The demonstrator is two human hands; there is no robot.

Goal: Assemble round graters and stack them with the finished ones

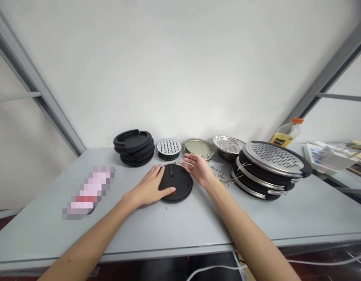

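Observation:
A round black disc [179, 183] lies flat on the table in front of me, with a short dark strap-like piece on its upper part and a small red spot near its lower edge. My left hand [152, 183] rests over its left side, fingers stretched out and thumb on the face by the red spot. At the disc's far edge, a thin metal wire loop [176, 162] meets the fingertips of my right hand [196, 167], which appear to pinch it. Part of that loop is hidden by the fingers. More wire loops [220, 175] lie loose right of my right hand.
Along the wall stand black rings [133, 146], small perforated metal discs [169, 146], pale round plates [199, 147] and grater-like discs [228, 144]. A tall stack of black-rimmed graters [271, 168] is at right, before a bottle [287, 132]. A blurred pink object [91, 191] lies left.

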